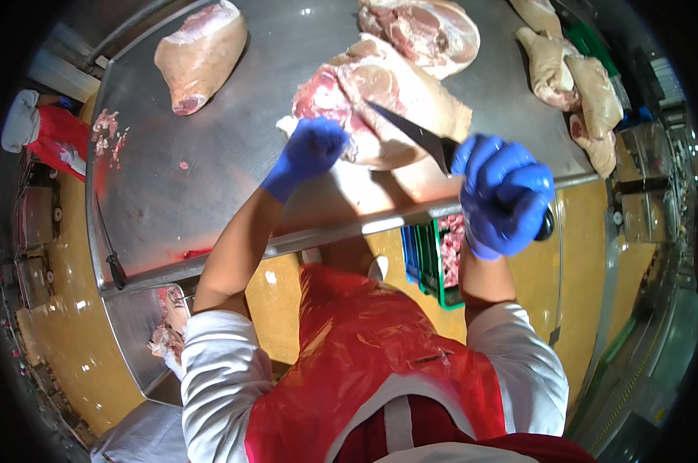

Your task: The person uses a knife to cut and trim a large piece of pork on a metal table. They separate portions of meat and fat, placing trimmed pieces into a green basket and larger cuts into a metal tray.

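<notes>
A raw pork leg [410, 108] lies on the steel table in front of me, its pink cut face toward the left and pale skin on the right. My left hand [312, 150], in a blue glove, is closed at the near left edge of that leg, its fingers curled against the meat and partly hidden. In my right hand [507, 197], also gloved in blue, is a knife [414, 133], gripped by its black handle. Its dark blade points up and left, with the tip over the leg's cut face.
Another pork leg [422, 31] lies just behind, one more [202, 58] at the far left, several [580, 85] at the right. Meat scraps [108, 135] and a second knife [113, 258] lie near the table's left edge. Below stand a green crate [441, 297] and a steel bin [133, 332].
</notes>
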Tool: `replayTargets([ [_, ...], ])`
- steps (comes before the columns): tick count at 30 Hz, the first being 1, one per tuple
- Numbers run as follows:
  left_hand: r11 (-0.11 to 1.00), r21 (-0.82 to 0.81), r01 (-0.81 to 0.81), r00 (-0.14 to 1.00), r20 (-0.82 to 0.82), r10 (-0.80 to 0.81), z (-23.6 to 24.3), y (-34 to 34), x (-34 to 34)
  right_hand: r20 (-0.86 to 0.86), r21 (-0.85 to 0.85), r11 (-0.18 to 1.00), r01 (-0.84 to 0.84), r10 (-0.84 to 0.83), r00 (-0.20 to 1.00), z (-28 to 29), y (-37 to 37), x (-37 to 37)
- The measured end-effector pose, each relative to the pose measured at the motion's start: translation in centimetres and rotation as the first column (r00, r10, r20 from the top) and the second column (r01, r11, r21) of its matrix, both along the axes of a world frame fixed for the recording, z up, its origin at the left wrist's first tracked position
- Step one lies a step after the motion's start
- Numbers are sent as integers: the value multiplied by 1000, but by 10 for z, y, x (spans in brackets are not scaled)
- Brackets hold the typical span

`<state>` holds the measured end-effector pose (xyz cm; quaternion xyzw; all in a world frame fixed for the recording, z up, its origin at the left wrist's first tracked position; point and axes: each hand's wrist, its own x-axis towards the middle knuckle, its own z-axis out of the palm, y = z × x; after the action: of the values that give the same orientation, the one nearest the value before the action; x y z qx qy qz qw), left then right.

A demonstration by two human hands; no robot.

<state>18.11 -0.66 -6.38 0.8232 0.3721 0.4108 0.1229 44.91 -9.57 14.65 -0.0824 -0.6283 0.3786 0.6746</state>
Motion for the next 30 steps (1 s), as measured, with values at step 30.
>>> replayTargets([
  [30, 960, -26, -281, 915, 294, 275, 0, -13, 58, 93, -249, 943, 220, -203, 975, -76, -28, -31],
])
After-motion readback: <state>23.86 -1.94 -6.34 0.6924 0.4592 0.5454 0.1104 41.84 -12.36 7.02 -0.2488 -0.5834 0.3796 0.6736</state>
